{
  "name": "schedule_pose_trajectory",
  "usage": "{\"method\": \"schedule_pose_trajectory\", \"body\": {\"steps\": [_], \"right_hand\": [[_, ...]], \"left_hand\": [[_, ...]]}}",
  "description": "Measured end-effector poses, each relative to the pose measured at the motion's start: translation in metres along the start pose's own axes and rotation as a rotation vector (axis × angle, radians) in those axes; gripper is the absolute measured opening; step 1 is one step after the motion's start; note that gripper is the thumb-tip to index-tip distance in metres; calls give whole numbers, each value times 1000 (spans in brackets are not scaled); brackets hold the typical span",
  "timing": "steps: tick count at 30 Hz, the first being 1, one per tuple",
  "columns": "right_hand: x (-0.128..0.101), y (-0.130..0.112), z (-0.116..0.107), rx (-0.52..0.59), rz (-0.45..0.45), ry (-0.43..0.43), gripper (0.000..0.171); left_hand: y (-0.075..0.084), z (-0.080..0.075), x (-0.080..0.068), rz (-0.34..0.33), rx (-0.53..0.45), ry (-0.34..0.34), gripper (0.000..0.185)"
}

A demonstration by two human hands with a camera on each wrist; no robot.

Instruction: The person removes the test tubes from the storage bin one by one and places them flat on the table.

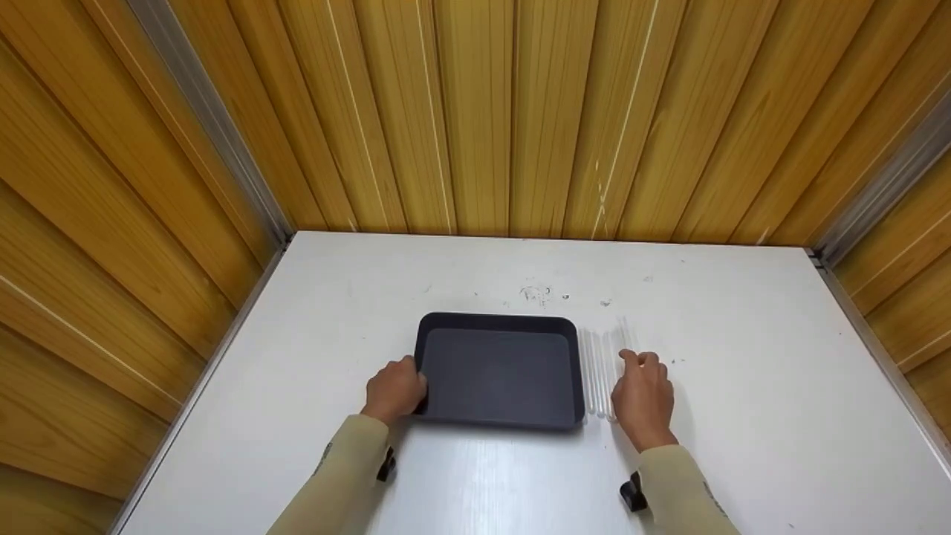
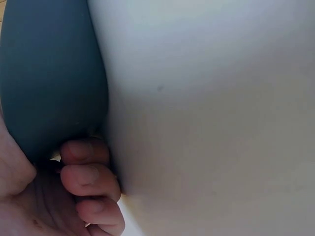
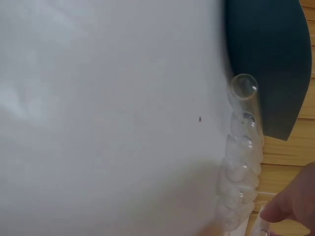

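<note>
A dark grey rectangular tray (image 1: 501,375) lies on the white table. My left hand (image 1: 394,390) grips its left rim; in the left wrist view the curled fingers (image 2: 86,179) meet the tray's dark side (image 2: 54,78). Along the tray's right side lies a row of several clear test tubes (image 1: 596,371), side by side, their rounded ends (image 3: 241,147) facing the right wrist camera. My right hand (image 1: 644,397) is just right of the row, fingers curled, and pinches one clear tube (image 3: 262,227) beside the thumb (image 3: 290,204). Most of that tube is hidden by the hand.
The white tabletop (image 1: 758,386) spreads around the tray, with dark scuff marks (image 1: 539,295) behind it. Wood-patterned panels (image 1: 475,119) stand at the back and both sides, joined by grey metal corner posts (image 1: 215,126).
</note>
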State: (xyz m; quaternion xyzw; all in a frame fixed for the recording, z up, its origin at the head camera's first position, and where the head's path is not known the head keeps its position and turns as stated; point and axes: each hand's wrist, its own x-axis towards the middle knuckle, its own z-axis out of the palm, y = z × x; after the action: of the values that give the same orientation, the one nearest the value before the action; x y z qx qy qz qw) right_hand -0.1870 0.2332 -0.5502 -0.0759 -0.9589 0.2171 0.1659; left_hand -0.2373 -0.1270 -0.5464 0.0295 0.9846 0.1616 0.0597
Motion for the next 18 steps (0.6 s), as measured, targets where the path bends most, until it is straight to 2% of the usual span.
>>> {"method": "schedule_pose_trajectory", "body": {"steps": [5, 18], "right_hand": [[-1, 4, -1, -5, 29, -8, 35], [-5, 13, -1, 1, 104, -116, 41]], "left_hand": [[0, 0, 0, 0, 5, 3, 22], [1, -2, 1, -6, 13, -18, 23]]}}
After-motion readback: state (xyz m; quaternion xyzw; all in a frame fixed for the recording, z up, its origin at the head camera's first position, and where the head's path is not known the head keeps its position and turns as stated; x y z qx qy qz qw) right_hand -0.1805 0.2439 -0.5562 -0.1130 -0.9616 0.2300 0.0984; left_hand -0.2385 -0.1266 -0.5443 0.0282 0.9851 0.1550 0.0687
